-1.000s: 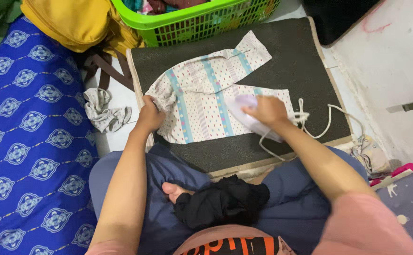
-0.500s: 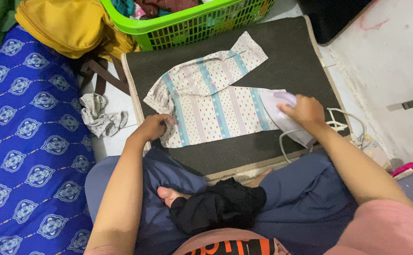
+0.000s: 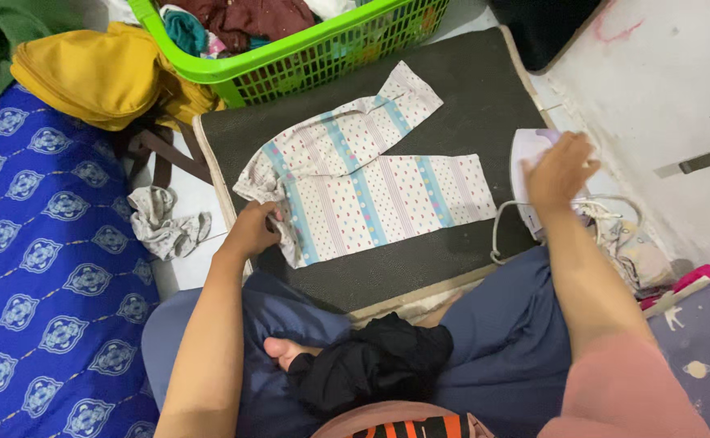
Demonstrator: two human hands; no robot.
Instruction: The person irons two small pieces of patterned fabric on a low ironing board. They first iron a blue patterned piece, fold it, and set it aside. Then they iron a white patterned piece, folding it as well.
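Observation:
A small pair of white trousers [image 3: 371, 182] with coloured dots and blue stripes lies flat on a dark ironing mat [image 3: 468, 89]. My left hand [image 3: 251, 229] pinches the waistband at the trousers' left end. My right hand [image 3: 560, 169] grips a pale lilac iron [image 3: 527, 150], which stands at the mat's right edge, clear of the trousers. The iron's white cord [image 3: 505, 223] loops down beside my wrist.
A green laundry basket [image 3: 290, 49] full of clothes stands behind the mat. Yellow cloth [image 3: 87, 73] and a blue patterned mattress [image 3: 38, 243] lie to the left, with a crumpled grey rag [image 3: 160, 223] on the floor. A black garment [image 3: 379, 357] rests on my lap.
My right hand has slid the iron rightward off the trouser leg to the mat's right edge. My left hand stays on the waistband.

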